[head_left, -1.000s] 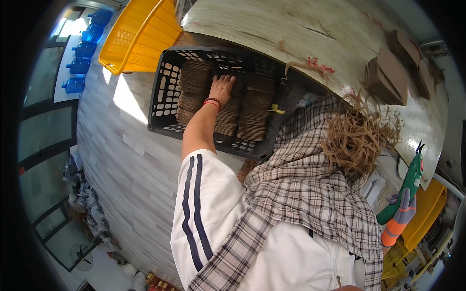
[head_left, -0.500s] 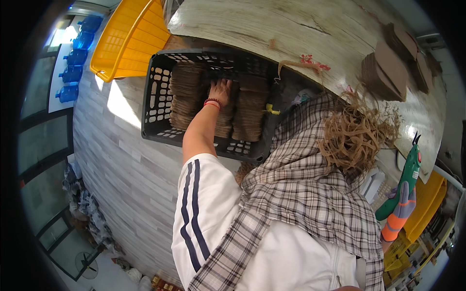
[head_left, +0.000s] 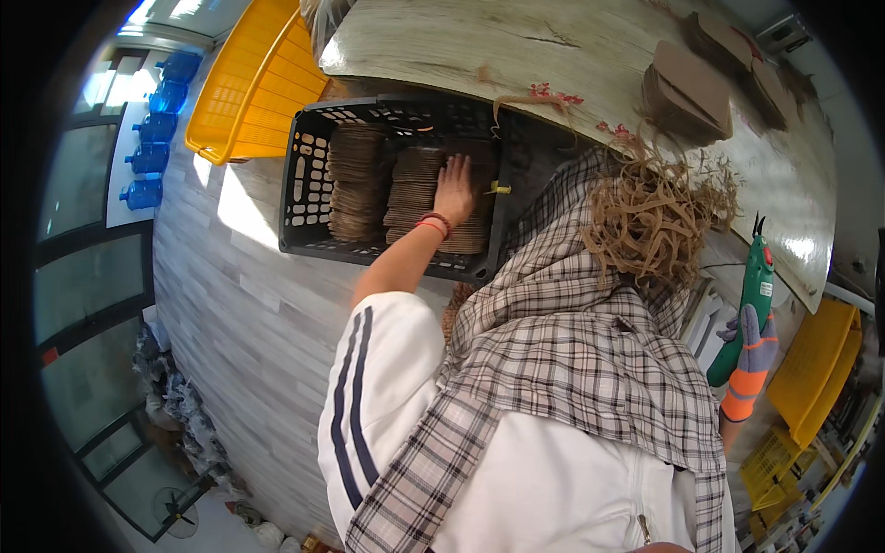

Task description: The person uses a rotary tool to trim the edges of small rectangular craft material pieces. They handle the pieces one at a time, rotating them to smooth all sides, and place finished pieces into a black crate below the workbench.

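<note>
My left hand, bare with a red band at the wrist, reaches into a black plastic crate and lies flat on top of stacks of brown round fibre pots. Its fingers are spread over the middle and right stacks. My right hand, in an orange and grey glove, is low at the right and grips a green electric pruner with its blades pointing up. A bundle of tan raffia strips lies on my checked scarf.
The crate stands on a grey plank floor beside a pale table that carries brown folded pots. An orange crate stands to the left. Blue water bottles line the far wall; yellow crates are at the right.
My left hand has stayed in the crate and slid a little toward the right stacks. The view has shifted, and the gloved hand with the pruner sits slightly higher.
</note>
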`<move>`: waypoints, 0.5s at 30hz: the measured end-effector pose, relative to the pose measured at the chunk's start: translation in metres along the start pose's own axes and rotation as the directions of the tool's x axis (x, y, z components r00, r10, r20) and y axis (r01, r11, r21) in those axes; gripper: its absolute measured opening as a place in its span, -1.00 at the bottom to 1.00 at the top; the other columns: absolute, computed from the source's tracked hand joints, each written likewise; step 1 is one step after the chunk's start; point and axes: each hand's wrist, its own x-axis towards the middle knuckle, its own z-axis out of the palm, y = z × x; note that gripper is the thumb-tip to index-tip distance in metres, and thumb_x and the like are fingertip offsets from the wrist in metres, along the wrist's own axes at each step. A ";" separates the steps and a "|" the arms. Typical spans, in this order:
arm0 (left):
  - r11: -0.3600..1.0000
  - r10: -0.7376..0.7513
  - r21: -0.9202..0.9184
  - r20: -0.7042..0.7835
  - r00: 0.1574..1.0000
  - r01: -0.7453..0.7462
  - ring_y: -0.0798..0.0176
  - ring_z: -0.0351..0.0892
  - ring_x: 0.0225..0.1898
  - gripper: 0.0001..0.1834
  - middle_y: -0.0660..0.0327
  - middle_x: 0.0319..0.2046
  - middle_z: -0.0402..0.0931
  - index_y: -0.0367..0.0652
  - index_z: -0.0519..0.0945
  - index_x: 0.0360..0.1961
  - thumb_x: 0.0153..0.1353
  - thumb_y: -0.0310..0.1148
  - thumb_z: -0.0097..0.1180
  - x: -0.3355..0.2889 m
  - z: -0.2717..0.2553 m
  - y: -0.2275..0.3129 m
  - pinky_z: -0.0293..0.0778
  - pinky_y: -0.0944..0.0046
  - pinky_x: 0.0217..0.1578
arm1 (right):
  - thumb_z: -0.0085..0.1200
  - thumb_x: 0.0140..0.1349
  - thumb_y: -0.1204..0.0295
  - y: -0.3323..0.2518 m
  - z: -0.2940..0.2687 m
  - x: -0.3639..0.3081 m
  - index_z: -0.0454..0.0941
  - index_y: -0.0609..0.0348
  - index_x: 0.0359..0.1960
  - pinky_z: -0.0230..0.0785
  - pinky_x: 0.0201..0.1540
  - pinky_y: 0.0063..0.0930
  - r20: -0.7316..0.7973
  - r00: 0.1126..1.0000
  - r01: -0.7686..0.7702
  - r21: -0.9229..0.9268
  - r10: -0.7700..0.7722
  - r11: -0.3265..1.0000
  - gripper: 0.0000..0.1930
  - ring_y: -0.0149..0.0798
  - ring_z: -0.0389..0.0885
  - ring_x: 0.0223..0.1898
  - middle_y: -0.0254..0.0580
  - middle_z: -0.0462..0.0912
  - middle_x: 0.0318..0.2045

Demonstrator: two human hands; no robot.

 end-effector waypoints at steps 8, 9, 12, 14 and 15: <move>0.972 -0.229 -0.074 -0.088 0.969 0.223 -0.04 0.06 0.32 -0.32 -0.05 0.27 0.14 -0.20 0.20 0.26 0.04 -0.45 0.03 0.014 0.002 0.019 -0.02 -0.06 0.28 | 0.16 0.18 0.44 -0.003 -0.004 -0.025 0.44 0.24 -0.13 0.32 -0.60 -0.59 -0.034 0.998 -0.057 0.098 0.061 0.994 -0.74 -0.45 0.46 -0.66 -0.30 0.51 -0.56; 0.967 -0.228 -0.163 -0.223 0.948 0.195 -0.05 0.14 0.27 -0.38 -0.03 0.22 0.22 -0.20 0.31 0.19 0.01 -0.48 0.04 0.020 -0.028 0.030 0.05 -0.06 0.24 | 0.16 0.18 0.43 -0.001 -0.005 -0.027 0.44 0.25 -0.13 0.33 -0.59 -0.59 -0.031 0.997 -0.066 0.089 0.069 0.994 -0.73 -0.46 0.46 -0.65 -0.31 0.50 -0.56; 0.956 -0.265 -0.267 -0.613 0.744 0.120 -0.05 0.33 0.10 -0.63 0.01 0.03 0.39 -0.26 0.49 -0.04 0.06 -0.59 0.01 0.045 -0.100 0.052 0.28 0.01 0.08 | 0.21 0.13 0.39 0.015 0.004 -0.015 0.43 0.27 -0.10 0.35 -0.56 -0.61 0.012 0.999 -0.051 0.048 0.051 0.998 -0.65 -0.48 0.48 -0.62 -0.31 0.52 -0.55; 0.943 -0.196 -0.327 -0.697 0.690 -0.064 -0.04 0.37 0.02 -0.71 0.03 -0.04 0.42 -0.29 0.52 -0.09 0.13 -0.63 -0.01 0.070 -0.175 0.110 0.34 0.08 0.01 | 0.28 0.06 0.36 0.021 0.009 -0.013 0.41 0.28 -0.02 0.36 -0.55 -0.60 0.026 1.000 0.006 -0.012 -0.006 1.000 -0.52 -0.48 0.49 -0.60 -0.30 0.56 -0.50; 0.925 -0.120 -0.331 -0.720 0.684 -0.185 -0.03 0.39 0.01 -0.71 0.02 -0.02 0.42 -0.27 0.53 -0.11 0.11 -0.64 -0.01 0.082 -0.194 0.128 0.34 0.09 0.00 | 0.30 0.04 0.35 0.021 0.012 -0.013 0.41 0.29 0.00 0.37 -0.54 -0.61 0.036 0.999 0.032 -0.013 -0.032 0.999 -0.49 -0.49 0.50 -0.59 -0.28 0.57 -0.49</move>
